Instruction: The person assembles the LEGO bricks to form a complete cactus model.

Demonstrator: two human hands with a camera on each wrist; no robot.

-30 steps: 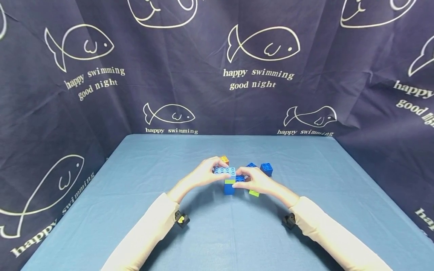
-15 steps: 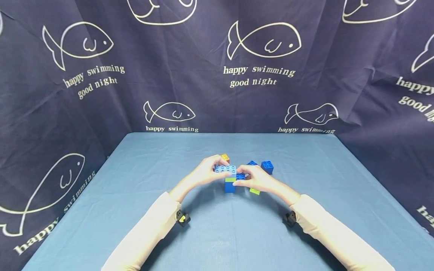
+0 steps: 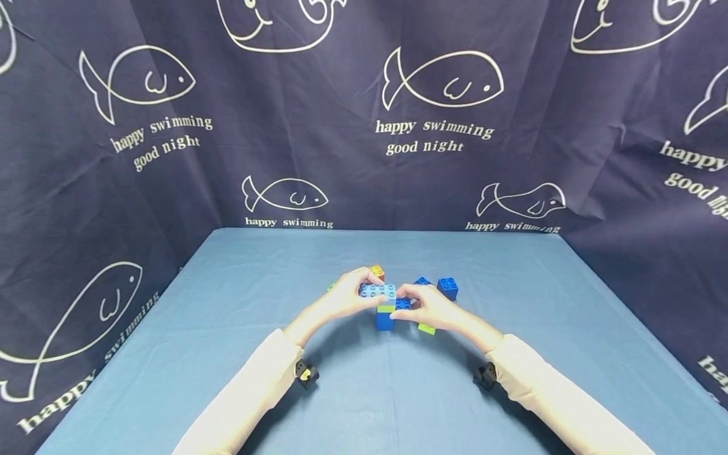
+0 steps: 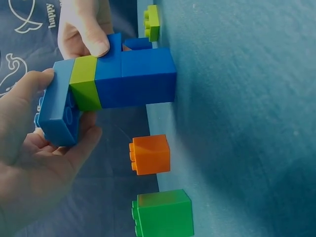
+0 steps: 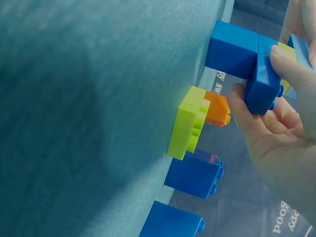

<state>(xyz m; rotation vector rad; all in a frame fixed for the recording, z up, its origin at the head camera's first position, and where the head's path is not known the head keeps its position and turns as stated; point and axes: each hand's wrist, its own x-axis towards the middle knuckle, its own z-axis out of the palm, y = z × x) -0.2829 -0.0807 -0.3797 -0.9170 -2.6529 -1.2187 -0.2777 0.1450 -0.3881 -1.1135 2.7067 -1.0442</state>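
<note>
A small stack of toy building bricks stands upright on the cloth between both hands. At its base is a dark blue block (image 4: 148, 76). Above it lies a flatter dark blue brick (image 5: 261, 81) that juts out to the right. Then comes a lime brick (image 4: 85, 81), topped by a light blue brick (image 3: 372, 291) overhanging to the left. My left hand (image 3: 345, 297) pinches the light blue brick between thumb and fingers. The flatter dark blue brick's overhanging end is gripped by my right hand (image 3: 433, 308), thumb toward me.
Behind the stack sits an orange block (image 4: 152, 155), and a green block (image 4: 165, 215) lies to its left, mostly hidden in the head view. On the right are a lime brick (image 5: 186, 123) and two blue blocks (image 3: 447, 289). A blue cloth (image 3: 364, 392) covers the table.
The head view has shifted slightly. An edge of the green block now shows beside my left hand. Both hands keep their hold, and the stack stays nearly in place.
</note>
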